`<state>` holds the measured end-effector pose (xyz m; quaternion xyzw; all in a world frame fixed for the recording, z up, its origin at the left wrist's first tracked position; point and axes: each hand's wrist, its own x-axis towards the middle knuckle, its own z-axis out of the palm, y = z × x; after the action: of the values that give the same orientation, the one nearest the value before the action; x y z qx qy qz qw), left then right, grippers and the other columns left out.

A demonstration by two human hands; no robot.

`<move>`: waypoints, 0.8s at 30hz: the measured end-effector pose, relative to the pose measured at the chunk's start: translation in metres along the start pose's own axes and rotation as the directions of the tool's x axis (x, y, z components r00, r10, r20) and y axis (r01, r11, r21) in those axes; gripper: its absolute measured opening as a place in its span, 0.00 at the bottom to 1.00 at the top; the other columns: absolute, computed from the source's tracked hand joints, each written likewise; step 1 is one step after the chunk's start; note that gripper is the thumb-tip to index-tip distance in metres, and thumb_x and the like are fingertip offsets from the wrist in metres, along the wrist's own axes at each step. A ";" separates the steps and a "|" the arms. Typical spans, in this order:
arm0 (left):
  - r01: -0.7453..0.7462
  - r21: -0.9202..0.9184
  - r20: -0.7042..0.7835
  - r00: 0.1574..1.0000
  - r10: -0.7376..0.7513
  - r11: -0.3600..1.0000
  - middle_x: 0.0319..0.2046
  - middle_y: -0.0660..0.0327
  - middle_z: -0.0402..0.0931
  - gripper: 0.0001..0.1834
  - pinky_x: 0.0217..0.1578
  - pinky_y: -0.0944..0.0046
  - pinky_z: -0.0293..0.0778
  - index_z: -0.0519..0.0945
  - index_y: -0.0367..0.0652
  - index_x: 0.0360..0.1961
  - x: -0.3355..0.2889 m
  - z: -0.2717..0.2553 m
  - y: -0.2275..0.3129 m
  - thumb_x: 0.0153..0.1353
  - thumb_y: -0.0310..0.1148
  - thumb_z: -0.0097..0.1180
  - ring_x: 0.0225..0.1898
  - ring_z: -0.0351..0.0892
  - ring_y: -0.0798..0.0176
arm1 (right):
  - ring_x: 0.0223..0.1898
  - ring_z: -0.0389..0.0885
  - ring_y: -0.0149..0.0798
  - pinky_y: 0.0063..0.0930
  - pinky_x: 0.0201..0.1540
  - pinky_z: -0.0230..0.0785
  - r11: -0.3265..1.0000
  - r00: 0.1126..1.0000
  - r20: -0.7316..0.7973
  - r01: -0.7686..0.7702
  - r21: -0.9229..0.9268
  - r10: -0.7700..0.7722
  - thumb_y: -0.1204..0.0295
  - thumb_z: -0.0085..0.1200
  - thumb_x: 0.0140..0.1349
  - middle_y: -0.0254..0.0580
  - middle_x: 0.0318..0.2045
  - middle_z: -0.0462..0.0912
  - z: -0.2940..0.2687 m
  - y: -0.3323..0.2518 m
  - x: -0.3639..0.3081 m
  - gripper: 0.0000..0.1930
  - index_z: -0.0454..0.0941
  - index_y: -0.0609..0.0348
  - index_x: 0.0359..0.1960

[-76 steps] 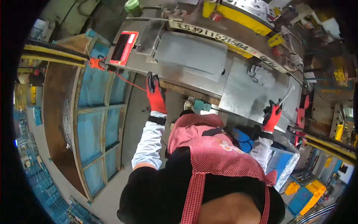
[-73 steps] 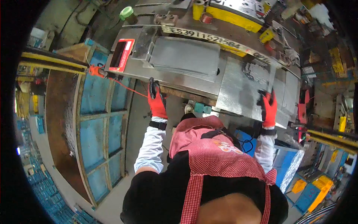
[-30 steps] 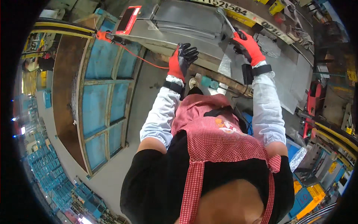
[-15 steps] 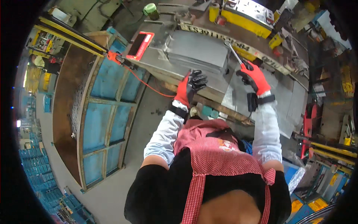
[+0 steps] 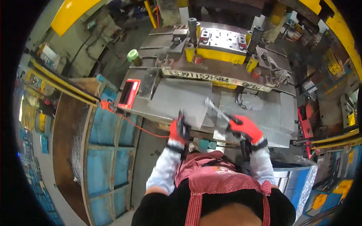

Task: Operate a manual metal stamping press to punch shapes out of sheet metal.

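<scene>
My left hand (image 5: pixel 180 130), in a red and black glove, is closed at the near edge of a flat grey metal sheet (image 5: pixel 179 96), thumb on top. The sheet lies over the stack on the press bench, its near right corner blurred. In my right hand (image 5: pixel 244 128), gloved the same way, is a long metal wrench (image 5: pixel 218 110). Its head points up and left, by the sheet's right edge. More flat metal sheets (image 5: pixel 267 126) lie on the bench to the right of the wrench.
Behind the sheets stands a die (image 5: pixel 220 56) with yellow sides and posts. A red-framed dark panel (image 5: pixel 129 94) lies on the bench's left. A blue-panelled bin (image 5: pixel 103 132) stands at left, an orange cable (image 5: pixel 145 132) beside it. A green-lidded container (image 5: pixel 133 56) is farther back.
My left hand has gone from spread fingers to gripping the sheet's near edge. The sheet has shifted toward me. My right hand with the wrench has come lower and left, and the view has tilted up.
</scene>
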<state>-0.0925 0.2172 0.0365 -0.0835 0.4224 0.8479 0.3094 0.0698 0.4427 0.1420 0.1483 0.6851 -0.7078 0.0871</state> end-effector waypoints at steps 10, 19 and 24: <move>-0.650 0.617 0.674 0.727 0.127 0.444 0.36 0.54 0.77 0.14 0.39 0.63 0.70 0.77 0.38 0.41 0.053 0.087 0.057 0.57 0.31 0.43 0.38 0.77 0.60 | 0.25 0.59 0.23 0.16 0.31 0.58 0.992 0.983 -0.156 0.106 0.070 -0.094 0.73 0.53 0.47 0.25 0.23 0.64 0.001 0.040 -0.093 0.30 0.63 0.62 0.55; -0.157 0.353 0.741 0.649 -0.173 0.922 0.27 0.67 0.74 0.13 0.30 0.72 0.67 0.76 0.40 0.35 0.227 0.188 0.065 0.57 0.39 0.49 0.27 0.69 0.73 | 0.17 0.64 0.21 0.16 0.18 0.54 0.950 0.924 -0.378 0.172 0.262 -0.063 0.69 0.53 0.53 0.27 0.18 0.67 -0.018 -0.038 -0.025 0.11 0.70 0.56 0.37; -0.431 0.610 0.701 0.684 -0.200 0.665 0.27 0.67 0.72 0.12 0.29 0.73 0.66 0.75 0.40 0.35 0.219 0.220 0.065 0.61 0.36 0.42 0.27 0.68 0.73 | 0.18 0.64 0.21 0.16 0.19 0.55 0.893 0.910 -0.415 0.197 0.405 -0.012 0.67 0.52 0.55 0.28 0.21 0.69 -0.027 -0.037 -0.015 0.13 0.70 0.56 0.41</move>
<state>-0.2788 0.4566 0.1299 0.4172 0.5747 0.5830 0.3947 0.0744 0.4698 0.1812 0.2684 0.5185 -0.8014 -0.1301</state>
